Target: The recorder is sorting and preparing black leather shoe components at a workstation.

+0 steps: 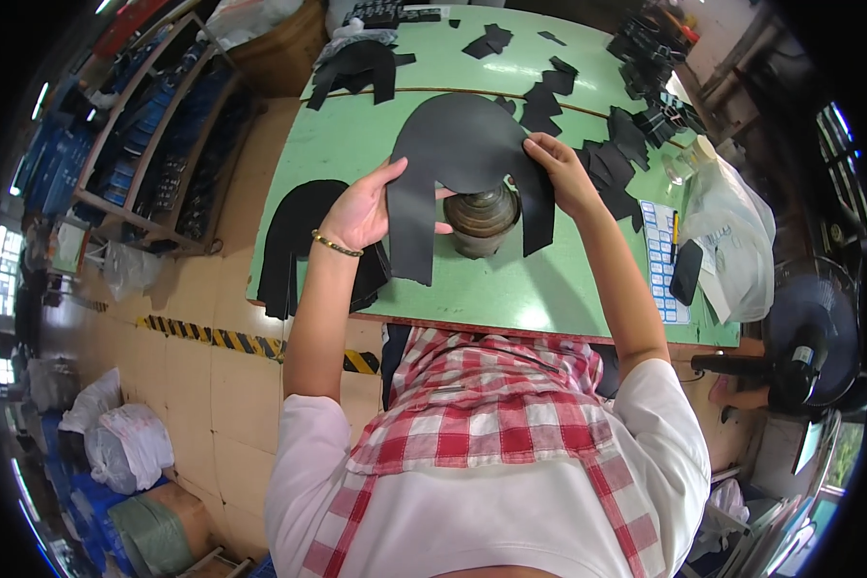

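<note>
Fingers of left hand and right hand pinch a black arched piece, a blue-printed sheet lying rightward

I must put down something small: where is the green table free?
Bare table lies between the ringed brown object and blue-white sheet, and just beyond the left black stack. Black pieces crowd the far right. The held black piece hides some.

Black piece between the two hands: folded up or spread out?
Spread out: the black piece shows its broad rounded top and two legs standing apart, with the left hand and right hand at opposite sides.
</note>
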Available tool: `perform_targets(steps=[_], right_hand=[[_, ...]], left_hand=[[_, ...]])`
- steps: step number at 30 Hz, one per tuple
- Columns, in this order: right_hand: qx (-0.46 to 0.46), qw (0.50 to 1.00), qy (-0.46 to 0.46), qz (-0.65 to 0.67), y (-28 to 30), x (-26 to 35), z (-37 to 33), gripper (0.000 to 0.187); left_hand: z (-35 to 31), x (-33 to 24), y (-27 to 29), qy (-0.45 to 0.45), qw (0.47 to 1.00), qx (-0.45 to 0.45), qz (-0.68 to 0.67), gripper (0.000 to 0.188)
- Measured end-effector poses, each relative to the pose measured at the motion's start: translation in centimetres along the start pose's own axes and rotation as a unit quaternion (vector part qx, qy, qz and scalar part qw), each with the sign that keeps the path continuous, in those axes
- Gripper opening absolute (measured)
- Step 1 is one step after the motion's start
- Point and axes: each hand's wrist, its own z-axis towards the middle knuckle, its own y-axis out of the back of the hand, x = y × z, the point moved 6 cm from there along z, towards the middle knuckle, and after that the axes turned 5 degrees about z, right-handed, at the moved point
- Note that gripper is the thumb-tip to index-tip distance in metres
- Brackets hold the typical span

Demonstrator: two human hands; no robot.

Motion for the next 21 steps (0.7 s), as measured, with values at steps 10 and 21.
perform_targets(steps=[10,21], right_hand=[[0.029,0.977,-0.151,0.146,-0.4,0.2,-1.2,0.047],[-0.088,0.942,0.184,-0.267,-3.1,1.7,-1.8,0.031]], left_hand=[[-0.7,0.4,0.9,0.006,1.0,-0.017,-0.024,0.041],[-1.1,-1.4,1.6,-0.283,0.768,-0.293,0.495,0.025]])
